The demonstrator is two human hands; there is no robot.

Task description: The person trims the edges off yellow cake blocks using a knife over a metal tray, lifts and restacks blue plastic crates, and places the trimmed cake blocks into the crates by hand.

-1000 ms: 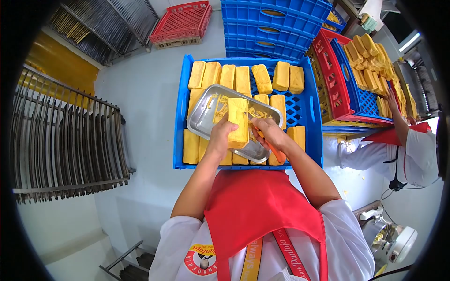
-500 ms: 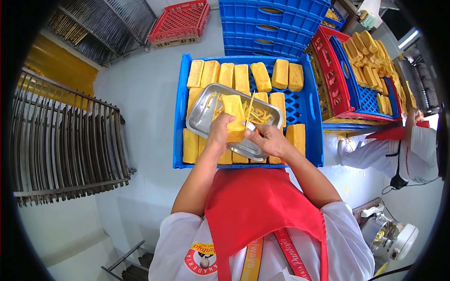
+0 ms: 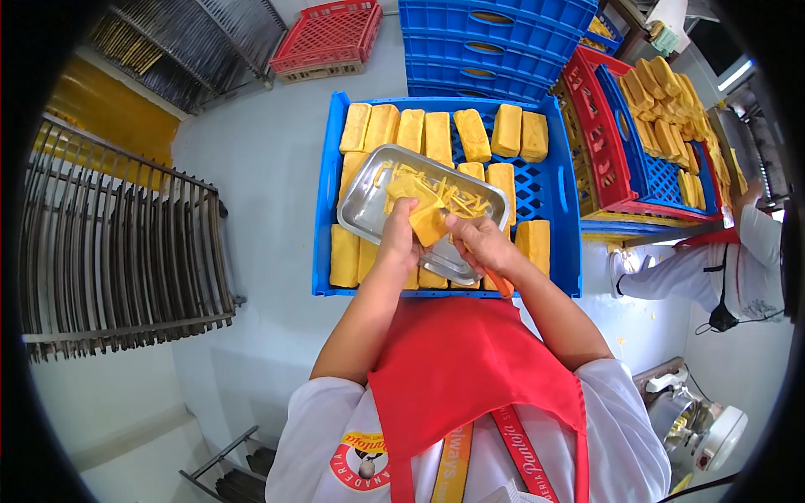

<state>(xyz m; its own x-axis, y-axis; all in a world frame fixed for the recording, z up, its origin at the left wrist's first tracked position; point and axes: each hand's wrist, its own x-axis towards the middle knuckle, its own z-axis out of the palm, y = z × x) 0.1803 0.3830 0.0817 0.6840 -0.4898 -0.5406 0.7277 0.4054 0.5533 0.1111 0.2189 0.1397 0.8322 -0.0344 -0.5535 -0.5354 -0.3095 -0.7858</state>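
My left hand (image 3: 401, 236) grips a yellow bread loaf (image 3: 431, 226), tilted over a metal tray (image 3: 360, 201). Thin yellow crust strips (image 3: 466, 202) lie in this tray. Closed around a knife, my right hand (image 3: 486, 243) is at the loaf's right side. The knife's orange handle (image 3: 501, 284) sticks out below the fist; its blade is mostly hidden. The tray rests on rows of yellow loaves (image 3: 345, 256) inside a blue crate (image 3: 321, 197).
Stacked blue crates (image 3: 495, 52) stand behind. At right, a red crate (image 3: 605, 134) and a blue one hold piled loaves (image 3: 658, 92); a co-worker (image 3: 746, 260) stands near them. A metal rack (image 3: 126, 243) is at left, red crates (image 3: 327, 38) at back left.
The loaf has turned and tipped from upright to slanted. My right hand has rotated, bringing the orange handle into view. The long strip that stood beside the loaf no longer shows there.
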